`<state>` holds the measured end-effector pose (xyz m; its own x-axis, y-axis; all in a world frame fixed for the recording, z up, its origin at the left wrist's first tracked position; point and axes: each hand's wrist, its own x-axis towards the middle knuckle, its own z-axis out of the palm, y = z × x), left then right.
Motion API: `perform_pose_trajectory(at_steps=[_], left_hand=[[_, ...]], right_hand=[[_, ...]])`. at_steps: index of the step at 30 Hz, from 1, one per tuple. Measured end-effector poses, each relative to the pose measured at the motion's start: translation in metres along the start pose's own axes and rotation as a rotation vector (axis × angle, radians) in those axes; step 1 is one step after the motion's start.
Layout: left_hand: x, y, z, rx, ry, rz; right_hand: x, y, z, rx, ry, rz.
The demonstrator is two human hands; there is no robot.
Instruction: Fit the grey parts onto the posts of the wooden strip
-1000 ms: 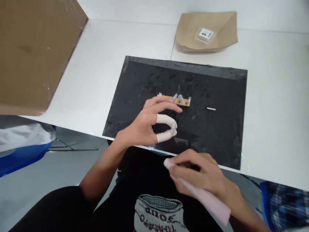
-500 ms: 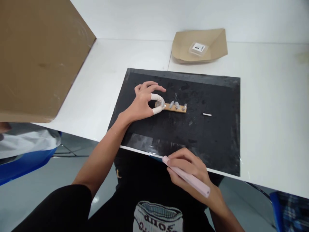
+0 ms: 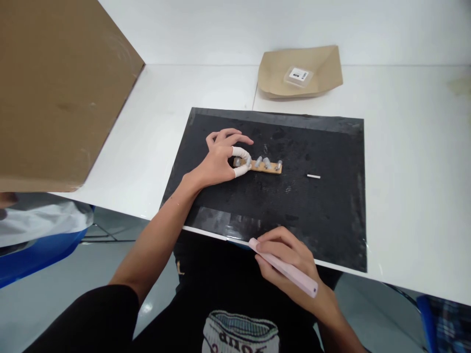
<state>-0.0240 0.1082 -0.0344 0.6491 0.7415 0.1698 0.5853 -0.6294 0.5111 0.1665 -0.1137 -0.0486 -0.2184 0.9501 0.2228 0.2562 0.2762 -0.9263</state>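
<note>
A small tan circuit board [image 3: 268,166] with several clear parts standing on it lies on a black mat [image 3: 324,211]. My left hand [image 3: 222,159] rests on the mat at the board's left end. Its thumb and forefinger wear white finger cots and pinch that end. My right hand [image 3: 285,262] is at the near edge of the table, below the mat, closed round a pale pink pen-shaped tool [image 3: 283,267]. A short white stick [image 3: 313,176] lies on the mat to the right of the board.
A large brown cardboard box [image 3: 55,93] stands at the left on the white table [image 3: 405,147]. A tan paper tray [image 3: 300,73] holding a small clear labelled packet [image 3: 297,75] sits at the back. Blue and white fabric [image 3: 37,230] hangs below the table's left edge.
My left hand moved from above the mat's near part to the board and pinched its left end. My right hand with the pink tool stayed by the table's near edge.
</note>
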Motion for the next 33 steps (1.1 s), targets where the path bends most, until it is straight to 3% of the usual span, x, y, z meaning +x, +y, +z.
perform_pose_trajectory(at_steps=[21,33], left_hand=[[-0.001,-0.006,0.003,0.004,0.016,-0.011],[-0.004,0.002,-0.015,0.088,-0.009,0.027]], right_hand=[[-0.002,0.003,0.006,0.018,-0.017,-0.001],[-0.004,0.004,0.008,0.02,-0.031,-0.012]])
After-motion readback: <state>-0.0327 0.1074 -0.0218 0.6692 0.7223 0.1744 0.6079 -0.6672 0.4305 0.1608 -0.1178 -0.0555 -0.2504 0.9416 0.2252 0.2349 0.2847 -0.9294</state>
